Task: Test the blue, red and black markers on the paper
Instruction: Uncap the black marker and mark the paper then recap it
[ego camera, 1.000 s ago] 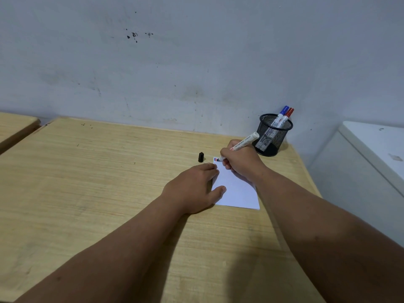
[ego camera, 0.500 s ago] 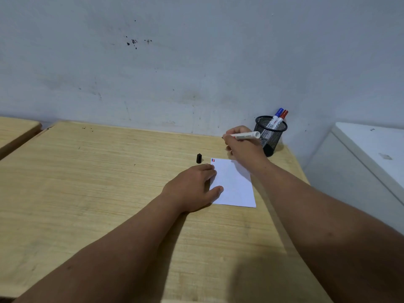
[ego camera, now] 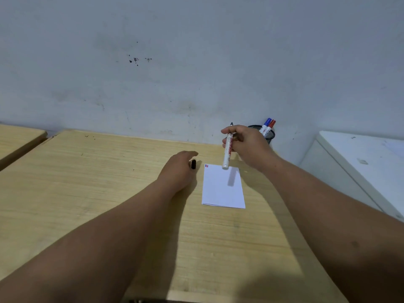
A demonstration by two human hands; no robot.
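Left forearm runs in from 7 o'clock across the wooden surface (ego camera: 87, 193), palm down. Left hand (ego camera: 177, 169) lies low at the surface, fingers curled loosely; fingertips reach the black cap (ego camera: 193, 164), which stands just off the paper's far-left corner. Whether the grip has closed on the cap or only touches it, cannot tell.

Paper (ego camera: 223, 189): white sheet flat on the surface, right of the left hand, apart from it. Small blue and red marks at its 11 o'clock corner; any black mark too small to make out.

Black marker (ego camera: 228, 149): white barrel, near upright, dark tip pointing to 12, blunt end hanging above the paper's far edge, clear of it.

Right hand (ego camera: 244, 143) raised off the surface, forearm entering from 4 o'clock; fingers and thumb closed around the marker's upper barrel.

Mesh pen cup (ego camera: 270, 135) at 1 o'clock by the wall, partly behind the right hand. Blue marker (ego camera: 267, 123) and red marker (ego camera: 271, 124) stand in it, capped.
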